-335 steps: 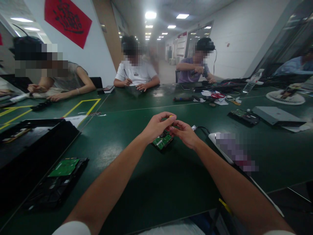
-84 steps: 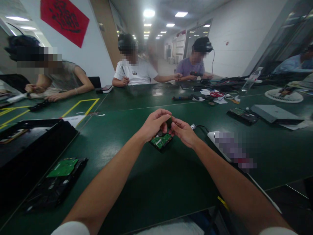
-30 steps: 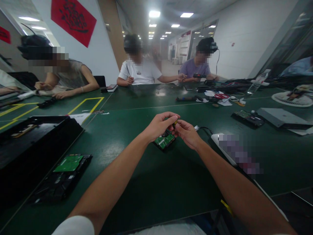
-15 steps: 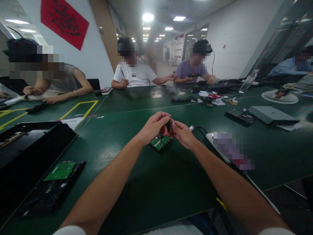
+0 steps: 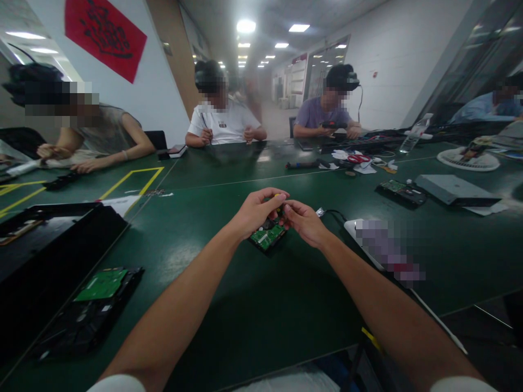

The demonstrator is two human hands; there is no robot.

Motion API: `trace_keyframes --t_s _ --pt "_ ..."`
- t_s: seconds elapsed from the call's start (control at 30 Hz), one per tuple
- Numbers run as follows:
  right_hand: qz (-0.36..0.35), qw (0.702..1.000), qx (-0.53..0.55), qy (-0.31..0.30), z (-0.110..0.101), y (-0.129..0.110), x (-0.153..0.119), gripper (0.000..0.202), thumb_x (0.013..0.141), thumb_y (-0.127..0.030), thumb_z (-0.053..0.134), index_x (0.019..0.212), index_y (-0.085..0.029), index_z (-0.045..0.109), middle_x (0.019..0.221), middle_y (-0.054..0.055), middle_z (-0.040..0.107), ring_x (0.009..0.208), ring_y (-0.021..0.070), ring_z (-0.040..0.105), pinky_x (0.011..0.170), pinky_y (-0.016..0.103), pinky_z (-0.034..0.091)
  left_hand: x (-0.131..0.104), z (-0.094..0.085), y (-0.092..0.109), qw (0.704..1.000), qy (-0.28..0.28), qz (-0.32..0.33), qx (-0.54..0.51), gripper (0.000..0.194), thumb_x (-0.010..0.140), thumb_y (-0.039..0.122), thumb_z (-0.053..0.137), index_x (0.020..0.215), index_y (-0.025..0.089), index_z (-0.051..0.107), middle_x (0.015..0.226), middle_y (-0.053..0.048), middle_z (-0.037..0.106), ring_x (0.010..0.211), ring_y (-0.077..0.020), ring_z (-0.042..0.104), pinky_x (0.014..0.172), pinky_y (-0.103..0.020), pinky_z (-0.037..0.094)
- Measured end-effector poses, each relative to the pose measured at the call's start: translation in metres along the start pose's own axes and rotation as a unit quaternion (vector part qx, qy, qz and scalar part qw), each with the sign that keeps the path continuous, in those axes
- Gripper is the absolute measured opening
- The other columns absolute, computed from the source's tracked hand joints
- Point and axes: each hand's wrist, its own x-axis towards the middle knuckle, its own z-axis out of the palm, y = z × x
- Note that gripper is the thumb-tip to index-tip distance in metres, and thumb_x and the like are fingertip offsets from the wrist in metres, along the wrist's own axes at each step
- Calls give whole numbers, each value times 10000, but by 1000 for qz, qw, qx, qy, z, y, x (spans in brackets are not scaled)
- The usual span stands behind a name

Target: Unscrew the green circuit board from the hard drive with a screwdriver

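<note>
Near the middle of the green table, my left hand (image 5: 258,211) is closed around a short dark and yellow screwdriver (image 5: 279,206), mostly hidden by the fingers. My right hand (image 5: 303,220) meets it from the right, thumb and fingertips pinched together; what is between them, if anything, is too small to tell. Just below both hands lies a hard drive (image 5: 267,237) with its green circuit board facing up. Its far end is covered by my left hand and the screwdriver.
A black casing (image 5: 53,239) and a second hard drive (image 5: 93,305) lie at left. At right are a white power strip (image 5: 363,245), another drive (image 5: 400,193), a grey metal box (image 5: 457,190) and a bottle (image 5: 414,135). Several people sit across the table.
The screwdriver has tilted or turned in my left hand, so its yellow part now shows. My right fingertips have shifted slightly left. Across the table, a person in white has drawn an outstretched arm back.
</note>
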Motion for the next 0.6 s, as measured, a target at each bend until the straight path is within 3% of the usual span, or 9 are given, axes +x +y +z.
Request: trace_keyframes --t_s 0.3,0.6 --pt "10 1000 16 8 0 1 0 529 846 -582 809 1240 -245 709 842 4 692 746 151 617 630 273 442 0 4 1 993 -14 -25 -111 299 911 401 743 1042 185 583 734 17 651 482 -98 605 457 -198 445" --pt "6 1000 7 -1 1 -1 0 412 890 -610 750 1045 -230 706 853 16 696 737 153 609 623 274 435 -1 5 7 993 -28 -27 -107 185 929 312 677 1023 153 700 708 -14 661 534 -102 616 533 -210 486"
